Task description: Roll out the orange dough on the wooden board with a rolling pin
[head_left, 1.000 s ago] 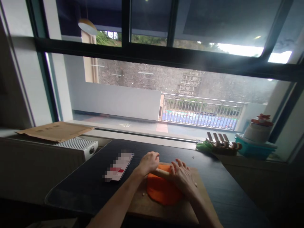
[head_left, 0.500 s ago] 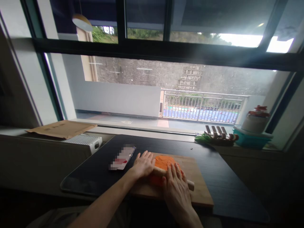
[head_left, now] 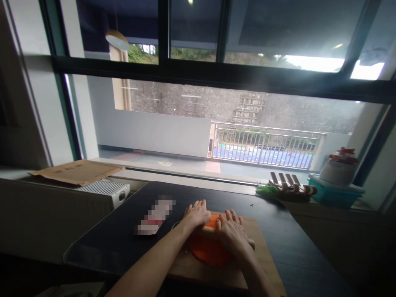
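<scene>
A flat orange sheet of dough lies on a wooden board on the dark table. Across the dough rests a wooden rolling pin, its right end showing past my right hand. My left hand lies over the pin's left part with fingers stretched forward. On the pin's right part my right hand presses flat, its fingers spread. Neither hand wraps around the pin. The pin's left end is hidden by my left hand and forearm.
Left of the board lies a phone, its screen blurred out. A brown envelope sits on the radiator. On the sill at right are a green cloth, a brown rack and a teal box with a white jar.
Both hands have pushed the rolling pin forward across the dough, baring more of its near part. The view has tilted slightly.
</scene>
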Tool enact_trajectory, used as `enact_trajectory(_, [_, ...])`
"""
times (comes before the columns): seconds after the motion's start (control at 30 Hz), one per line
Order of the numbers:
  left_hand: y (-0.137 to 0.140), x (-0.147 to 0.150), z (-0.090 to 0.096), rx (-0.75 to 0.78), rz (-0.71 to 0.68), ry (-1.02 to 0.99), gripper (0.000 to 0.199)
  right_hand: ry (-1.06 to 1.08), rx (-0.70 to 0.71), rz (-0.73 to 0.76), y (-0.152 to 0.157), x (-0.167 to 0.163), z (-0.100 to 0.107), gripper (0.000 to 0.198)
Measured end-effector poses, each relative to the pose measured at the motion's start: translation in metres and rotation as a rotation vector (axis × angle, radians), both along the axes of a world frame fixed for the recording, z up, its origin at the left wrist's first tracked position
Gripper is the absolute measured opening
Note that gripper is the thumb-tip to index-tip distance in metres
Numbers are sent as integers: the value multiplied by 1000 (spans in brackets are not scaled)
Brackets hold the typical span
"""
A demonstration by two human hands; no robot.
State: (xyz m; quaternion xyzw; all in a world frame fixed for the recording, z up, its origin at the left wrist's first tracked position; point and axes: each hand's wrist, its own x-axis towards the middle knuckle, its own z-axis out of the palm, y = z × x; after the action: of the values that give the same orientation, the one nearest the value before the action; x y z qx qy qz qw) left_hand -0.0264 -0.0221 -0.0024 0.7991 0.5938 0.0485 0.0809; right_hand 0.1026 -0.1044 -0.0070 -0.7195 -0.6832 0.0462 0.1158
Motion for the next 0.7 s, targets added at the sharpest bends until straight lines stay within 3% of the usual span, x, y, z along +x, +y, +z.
enact_trajectory(0.13, [-5,1,-6,145,63,-105,66,-34,59,-28,-18,-8,0,46])
enact_trajectory(0.27, [-36,-12,-6,73,46,-84,66,-56,155,-13,-56,-21,-6,49])
enact_trajectory(0.47, [-84,-33,-4,123,-33,-15,63,-61,215,68,-103,-31,-25,53])
enact_trajectory(0.57, [-89,-36,-2,106,-47,-5,63,-49,140,88,-97,-22,-14,51])
enact_trajectory(0.7, [-76,-29,5,59,-51,0,63,-13,32,24,-61,-5,6,51])
